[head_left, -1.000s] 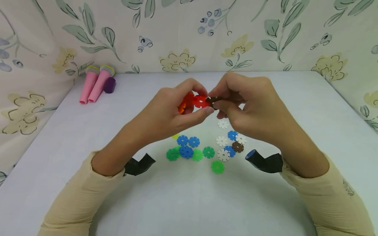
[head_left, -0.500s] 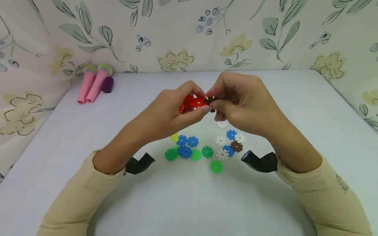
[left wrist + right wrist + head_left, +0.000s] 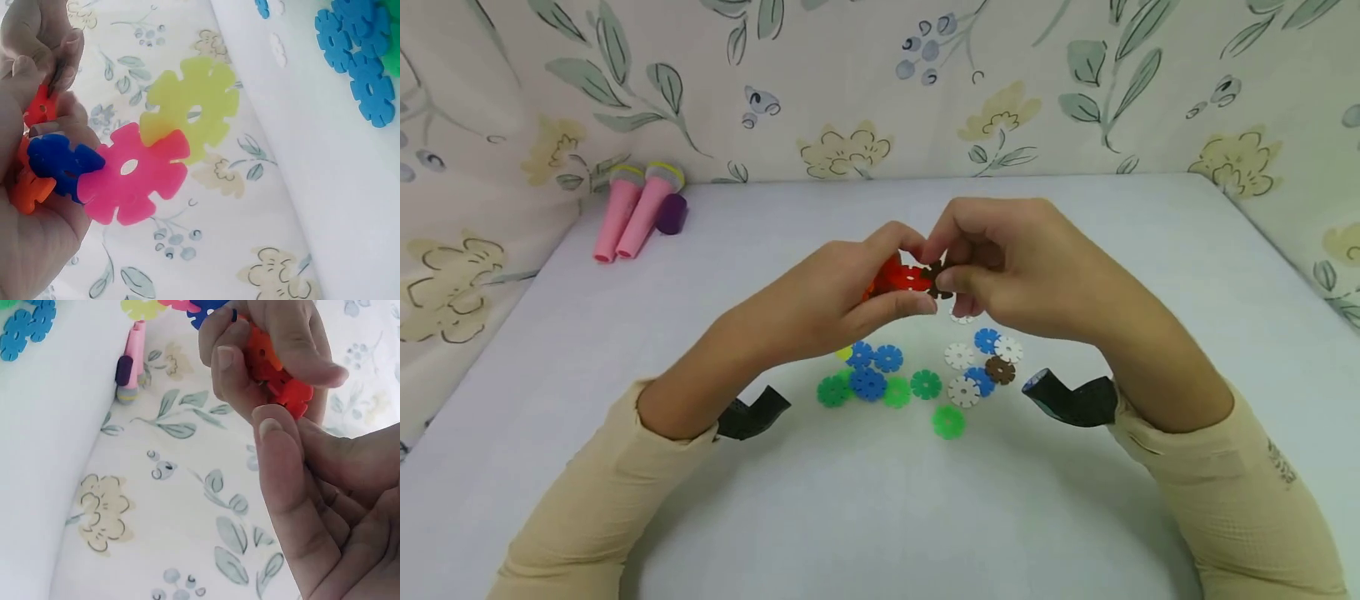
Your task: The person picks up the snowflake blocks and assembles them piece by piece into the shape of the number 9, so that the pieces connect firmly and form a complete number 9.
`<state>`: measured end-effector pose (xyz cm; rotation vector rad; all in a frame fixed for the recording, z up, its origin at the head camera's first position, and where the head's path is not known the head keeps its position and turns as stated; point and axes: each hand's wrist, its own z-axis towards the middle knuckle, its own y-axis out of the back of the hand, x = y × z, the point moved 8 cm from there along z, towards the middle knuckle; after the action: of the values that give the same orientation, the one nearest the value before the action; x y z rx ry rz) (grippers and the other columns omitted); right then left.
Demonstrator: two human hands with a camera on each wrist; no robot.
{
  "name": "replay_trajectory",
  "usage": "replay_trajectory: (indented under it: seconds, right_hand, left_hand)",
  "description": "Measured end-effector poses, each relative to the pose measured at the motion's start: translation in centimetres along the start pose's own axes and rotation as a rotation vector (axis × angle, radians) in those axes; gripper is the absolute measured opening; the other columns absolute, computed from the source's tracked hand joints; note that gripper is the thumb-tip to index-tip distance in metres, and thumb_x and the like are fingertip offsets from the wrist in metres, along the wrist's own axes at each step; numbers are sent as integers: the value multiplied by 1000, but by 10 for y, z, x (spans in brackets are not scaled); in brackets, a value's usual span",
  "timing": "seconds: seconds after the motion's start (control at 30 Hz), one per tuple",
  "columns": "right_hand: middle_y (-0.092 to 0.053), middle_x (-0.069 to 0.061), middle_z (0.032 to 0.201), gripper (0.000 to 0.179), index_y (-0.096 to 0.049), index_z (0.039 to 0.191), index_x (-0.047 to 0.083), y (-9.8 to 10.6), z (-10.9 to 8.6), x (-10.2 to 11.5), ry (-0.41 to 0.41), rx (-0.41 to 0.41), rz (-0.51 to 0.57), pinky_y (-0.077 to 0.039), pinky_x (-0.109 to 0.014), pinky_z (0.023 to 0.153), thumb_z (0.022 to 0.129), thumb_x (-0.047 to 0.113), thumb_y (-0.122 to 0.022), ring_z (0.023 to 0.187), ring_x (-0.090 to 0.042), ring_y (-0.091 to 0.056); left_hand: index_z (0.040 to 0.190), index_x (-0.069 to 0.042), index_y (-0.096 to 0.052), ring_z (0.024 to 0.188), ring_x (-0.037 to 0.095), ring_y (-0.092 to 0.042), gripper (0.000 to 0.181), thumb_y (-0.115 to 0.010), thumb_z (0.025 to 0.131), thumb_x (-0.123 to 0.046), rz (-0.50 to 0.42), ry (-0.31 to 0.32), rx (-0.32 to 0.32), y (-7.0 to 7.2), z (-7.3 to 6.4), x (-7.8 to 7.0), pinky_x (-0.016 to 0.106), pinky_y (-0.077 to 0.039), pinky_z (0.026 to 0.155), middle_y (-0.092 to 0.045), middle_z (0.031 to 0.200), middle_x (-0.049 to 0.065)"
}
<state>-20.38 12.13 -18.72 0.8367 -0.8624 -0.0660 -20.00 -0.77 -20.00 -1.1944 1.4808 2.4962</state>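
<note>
My left hand (image 3: 827, 292) grips a chain of notched plastic discs above the table. In the left wrist view the chain shows a yellow disc (image 3: 215, 94), a pink disc (image 3: 134, 194), a blue disc (image 3: 56, 165) and an orange disc (image 3: 31, 192), slotted together by their notches. At its other end, a red disc (image 3: 913, 277) meets a brown disc (image 3: 939, 283), which my right hand (image 3: 1030, 275) pinches between thumb and fingers. The fingers hide part of the chain; I cannot tell whether brown and red are slotted together.
On the table (image 3: 880, 500) lie several loose discs, among them a blue disc (image 3: 868, 385), a bright green disc (image 3: 949, 422), a white disc (image 3: 964, 392) and another brown disc (image 3: 1000, 370). Two pink toy microphones (image 3: 643, 215) and a purple cylinder (image 3: 672, 214) sit at the back left.
Both hands have come slightly lower in the head view, with the chain and brown disc between them. The left thumb has moved away from the brown disc, and more of that disc shows.
</note>
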Motion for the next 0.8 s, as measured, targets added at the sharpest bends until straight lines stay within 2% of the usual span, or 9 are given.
replay_trajectory:
  seconds: [0.07, 0.17, 0.23, 0.33, 0.47, 0.53, 0.6, 0.73, 0.8]
  right_hand:
    - [-68, 3, 86, 22, -64, 102, 10, 0, 1, 20, -42, 20, -30, -58, -29, 62, 90, -9, -67, 66, -9, -66]
    - [-69, 1, 92, 22, -62, 104, 4, -1, 2, 27, -69, 49, -36, -58, -27, 65, 89, -12, -67, 70, -5, -66]
    - [-69, 1, 94, 23, -62, 105, 4, -1, 2, 25, -84, 66, -31, -58, -26, 67, 89, -11, -67, 73, -5, -67]
    - [-72, 3, 95, 25, -62, 106, 6, 0, 1, 20, -92, 82, -77, -57, -25, 68, 88, -10, -69, 74, -4, -67]
    - [-73, 4, 93, 28, -61, 113, 8, 0, -2, 10, -166, 151, -180, -57, -29, 71, 90, -2, -72, 76, -6, -68]
    - [-73, 3, 94, 29, -61, 117, 10, -3, -6, 0, -231, 227, -236, -57, -32, 73, 91, 4, -73, 79, -9, -69]
    - [-71, 3, 93, 29, -62, 119, 12, -11, -13, -14, -320, 349, -296, -56, -34, 72, 92, 10, -74, 79, -11, -67]
    - [-64, 3, 86, 21, -67, 107, 16, -31, -35, -46, -465, 599, -416, -52, -33, 66, 89, 16, -77, 76, -14, -60]
    - [-61, 3, 82, 20, -67, 101, 17, -39, -44, -57, -493, 661, -452, -49, -33, 64, 85, 15, -80, 74, -16, -57]
  left_hand:
    - [127, -10, -50, 78, 9, -60, 40, -68, 97, -29, 5, -4, -3, 1, 1, 0, 27, -52, 69, -64, 90, -6]
    - [125, -8, -56, 90, 8, -61, 33, -66, 99, -27, 0, -32, -44, 5, 1, -2, 28, -54, 76, -66, 102, -5]
    - [123, -7, -60, 94, 9, -60, 26, -59, 103, -23, 6, -55, -73, 8, 1, -3, 28, -53, 79, -66, 107, -4]
    - [123, -5, -63, 100, 10, -59, 26, -47, 107, -18, 18, -64, -97, 11, 1, -2, 30, -51, 86, -66, 113, -2]
    - [122, -6, -65, 87, 12, -57, 32, -38, 106, -16, 1, -16, -128, 14, 0, 2, 32, -50, 82, -67, 110, -3]
    - [120, -9, -65, 78, 13, -54, 32, -38, 105, -17, -12, 14, -141, 16, -1, 3, 33, -49, 76, -66, 107, -5]
    - [118, -10, -66, 71, 14, -51, 31, -39, 104, -17, -19, 31, -153, 17, -2, 3, 34, -48, 71, -66, 103, -6]
    - [113, -11, -67, 59, 15, -46, 29, -40, 102, -17, -20, 30, -172, 20, -2, 2, 34, -45, 62, -66, 96, -7]
    - [112, -12, -67, 53, 17, -40, 29, -40, 102, -17, -25, 33, -172, 21, -3, 2, 34, -41, 58, -62, 83, -5]
